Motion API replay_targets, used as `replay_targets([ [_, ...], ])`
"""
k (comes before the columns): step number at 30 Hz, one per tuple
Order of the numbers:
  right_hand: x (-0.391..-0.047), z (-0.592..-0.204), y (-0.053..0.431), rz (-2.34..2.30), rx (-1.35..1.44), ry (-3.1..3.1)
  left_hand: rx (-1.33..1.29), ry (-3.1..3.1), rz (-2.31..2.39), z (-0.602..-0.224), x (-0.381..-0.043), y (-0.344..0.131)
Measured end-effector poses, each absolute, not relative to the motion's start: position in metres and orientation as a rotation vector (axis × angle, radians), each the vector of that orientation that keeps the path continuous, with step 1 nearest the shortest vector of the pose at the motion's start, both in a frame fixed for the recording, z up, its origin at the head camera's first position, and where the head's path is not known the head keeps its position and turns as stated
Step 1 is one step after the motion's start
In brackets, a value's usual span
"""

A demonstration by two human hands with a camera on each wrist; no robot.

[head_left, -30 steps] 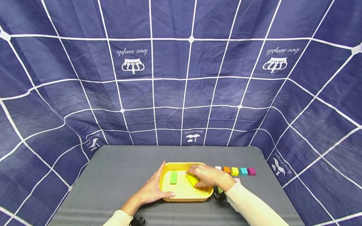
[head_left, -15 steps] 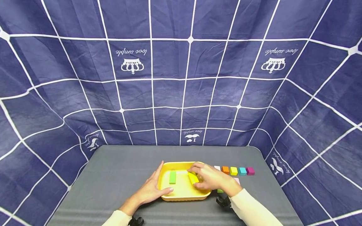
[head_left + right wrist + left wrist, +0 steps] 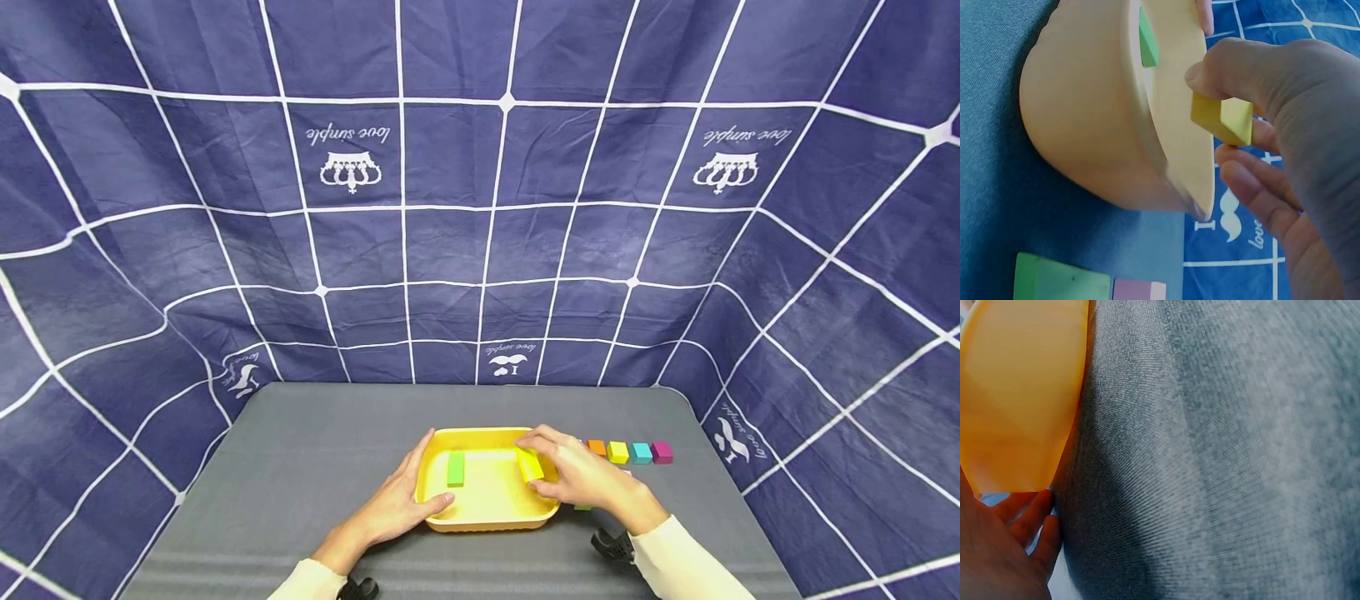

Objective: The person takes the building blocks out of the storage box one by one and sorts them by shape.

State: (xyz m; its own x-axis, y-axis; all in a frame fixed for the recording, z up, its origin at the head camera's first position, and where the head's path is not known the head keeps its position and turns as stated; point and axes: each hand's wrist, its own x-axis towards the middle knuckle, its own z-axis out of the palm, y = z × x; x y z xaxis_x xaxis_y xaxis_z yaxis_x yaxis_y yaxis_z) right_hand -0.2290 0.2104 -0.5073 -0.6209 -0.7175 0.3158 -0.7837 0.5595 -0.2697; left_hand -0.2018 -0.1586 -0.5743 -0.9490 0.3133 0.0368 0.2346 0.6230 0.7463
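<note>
A yellow plastic tray (image 3: pixel 491 525) with rounded corners sits on the grey surface. My left hand (image 3: pixel 393 500) holds its left end, thumb over the front-left rim and fingers along the outside; those fingers also show below the tray's end in the left wrist view. A green rectangular block (image 3: pixel 456 470) lies inside the tray at the left. My right hand (image 3: pixel 573 471) pinches a yellow block (image 3: pixel 529 465) between thumb and fingers over the tray's right part. In the right wrist view the yellow block (image 3: pixel 1207 112) overlaps the tray, its far side partly hidden by the fingers.
Right of the tray runs a row of cubes: orange (image 3: pixel 596 448), yellow (image 3: pixel 617 452), cyan (image 3: pixel 641 453) and magenta (image 3: pixel 662 452). A green block (image 3: pixel 1060 278) and a purple-pink block (image 3: pixel 1132 289) lie beside the tray. A blue gridded curtain (image 3: pixel 450 250) encloses the surface.
My right hand has moved right with the yellow block, from the tray's middle toward its right side. My left hand stays at the tray's left end; the green block inside keeps its place.
</note>
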Motion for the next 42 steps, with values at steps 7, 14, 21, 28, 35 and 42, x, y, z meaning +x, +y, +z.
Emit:
replay_targets([
  [7,-0.224,-0.509,0.221,0.602,1.239,-2.553,0.460,2.726,1.243,-0.572,-0.201,-0.159],
  [14,-0.217,-0.516,0.235,0.586,1.200,-2.492,0.454,2.722,1.251,-0.574,-0.201,-0.159],
  [21,-0.211,-0.524,0.249,0.612,1.181,-2.404,0.456,2.712,1.259,-0.575,-0.201,-0.158],
  [28,-0.208,-0.527,0.261,0.635,1.167,-2.373,0.461,2.715,1.275,-0.577,-0.202,-0.157],
  [35,-0.204,-0.531,0.277,0.660,1.151,-2.325,0.471,2.716,1.289,-0.577,-0.201,-0.156],
  [42,-0.200,-0.534,0.295,0.663,1.109,-2.313,0.467,2.720,1.286,-0.577,-0.201,-0.157],
])
